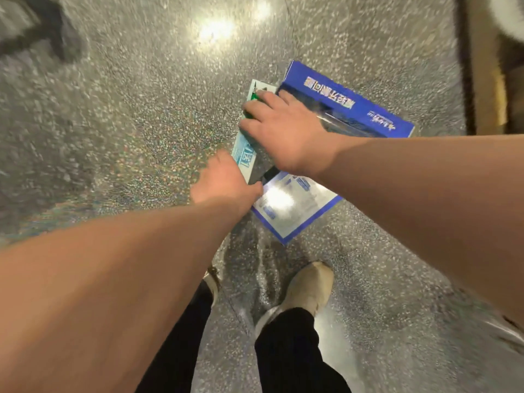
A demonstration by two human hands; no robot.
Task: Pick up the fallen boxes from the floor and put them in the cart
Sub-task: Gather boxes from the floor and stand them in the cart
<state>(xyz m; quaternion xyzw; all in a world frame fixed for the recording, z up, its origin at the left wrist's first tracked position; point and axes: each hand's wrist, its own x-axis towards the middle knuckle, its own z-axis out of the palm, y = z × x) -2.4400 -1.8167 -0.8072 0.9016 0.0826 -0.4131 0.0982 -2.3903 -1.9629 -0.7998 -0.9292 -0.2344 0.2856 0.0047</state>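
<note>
The blue box [354, 106] is long. Its long side runs from just past the right hand's [283, 131] fingers, on the far side, back toward the right wrist and out beyond it. One end points up and away from the person. The other end points off to the right of the arm.

The pale box [242, 158] is long and thin. It runs from under the right hand's fingertips down to the left hand [224, 180]. Its green end is under the right fingers. Its near end is just beside the left knuckles.

A white panel [292, 205] with a blue edge lies below the right wrist and touches the left thumb. I cannot tell if it is part of the blue box.

The right hand lies on top of both boxes. Its fingers are spread and nearly straight, and they rest on the pale box. Its thumb is hidden.

Only the back of the left hand shows. Its fingers are hidden, so I cannot tell if it holds anything.

The boxes are low over the grey speckled floor [113, 123]. I cannot tell if they touch it. A pale shoe [310, 285] stands nearer the person than both hands.
</note>
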